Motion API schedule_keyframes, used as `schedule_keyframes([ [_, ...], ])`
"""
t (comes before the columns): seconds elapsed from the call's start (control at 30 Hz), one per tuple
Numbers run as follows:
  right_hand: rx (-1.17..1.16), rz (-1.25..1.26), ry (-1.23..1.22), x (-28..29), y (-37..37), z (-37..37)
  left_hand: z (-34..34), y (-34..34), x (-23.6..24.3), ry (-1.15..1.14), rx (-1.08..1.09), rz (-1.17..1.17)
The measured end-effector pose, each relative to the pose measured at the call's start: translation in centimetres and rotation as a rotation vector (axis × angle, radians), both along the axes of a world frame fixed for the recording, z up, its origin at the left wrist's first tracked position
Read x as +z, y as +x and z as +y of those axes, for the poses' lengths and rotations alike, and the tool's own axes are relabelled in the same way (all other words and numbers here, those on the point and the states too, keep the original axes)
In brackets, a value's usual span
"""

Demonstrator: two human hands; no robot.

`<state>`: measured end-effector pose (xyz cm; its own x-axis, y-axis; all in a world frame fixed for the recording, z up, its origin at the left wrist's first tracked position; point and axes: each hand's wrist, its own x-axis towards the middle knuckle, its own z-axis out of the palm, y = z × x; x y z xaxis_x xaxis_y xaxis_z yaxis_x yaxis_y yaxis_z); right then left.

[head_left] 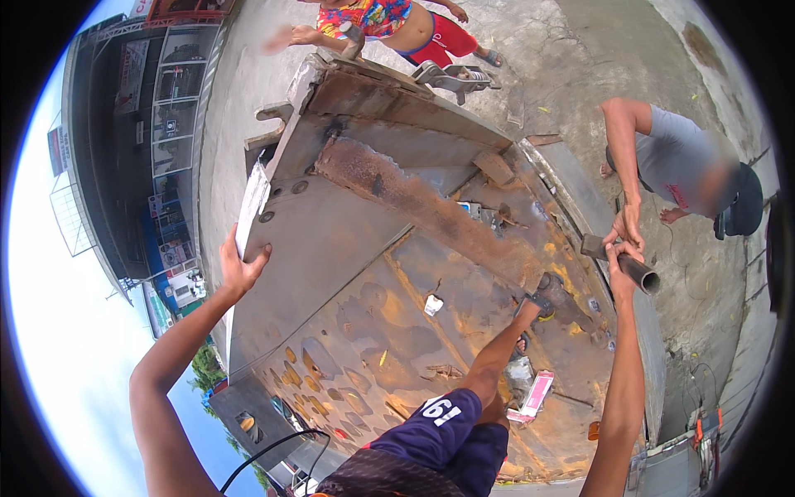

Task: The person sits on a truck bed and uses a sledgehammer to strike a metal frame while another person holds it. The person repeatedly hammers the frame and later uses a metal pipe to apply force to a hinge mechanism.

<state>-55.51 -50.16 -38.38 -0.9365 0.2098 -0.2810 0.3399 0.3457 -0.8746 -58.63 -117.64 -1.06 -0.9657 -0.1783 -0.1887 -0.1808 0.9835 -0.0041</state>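
Observation:
My left hand (242, 269) grips the upper edge of a grey steel side wall (286, 240), its thumb on the inner face and its fingers over the outside. On the right, my right hand (621, 269) is closed around a short hollow metal pipe (641, 275) with a square block (593, 246) at its far end. A co-worker's hand (627, 224), from a person in a grey shirt and dark cap, touches the same piece right beside mine. The pipe lies over the right-hand wall (571, 199) of the rusty metal bed.
A rusted beam (414, 199) crosses the bed beside my foot. Stones, a pink-and-white box (538, 395) and a white scrap (432, 305) lie on its stained floor (373, 331). A second person (381, 25) stands beyond the far wall. Concrete ground (555, 74) surrounds it.

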Motion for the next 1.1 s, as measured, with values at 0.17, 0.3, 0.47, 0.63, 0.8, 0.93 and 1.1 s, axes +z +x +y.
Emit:
schedule_keyframes([
  [0.17, 0.037, -0.064, -0.047, -0.5, -0.5, -0.6, 0.8, -0.4, 0.3, 0.119, -0.036, 0.002],
  [0.3, -0.093, -0.124, -0.167, 0.2, -2.0, -0.9, 0.9, -0.5, 0.1, 0.074, -0.038, 0.034],
  [0.47, -0.236, -0.081, -0.194, 0.0, -4.7, 0.8, 0.4, -0.1, 0.0, 0.168, 0.037, 0.016],
  [0.63, -0.102, 0.032, -0.070, -2.9, -6.9, 4.1, -0.3, 0.2, 0.1, 0.016, 0.004, -0.008],
  [0.8, -0.193, -0.038, 0.255, -7.0, -10.3, 7.0, -1.1, 0.5, 0.0, 0.060, 0.026, -0.002],
  [0.93, -0.165, 0.090, 0.207, -9.5, -11.7, 6.9, -0.9, 0.6, 0.1, 0.009, -0.030, -0.002],
  [1.1, -0.330, -0.125, -0.253, -9.3, -10.2, 2.4, 0.3, -0.1, 0.2, 0.148, 0.023, -0.009],
])
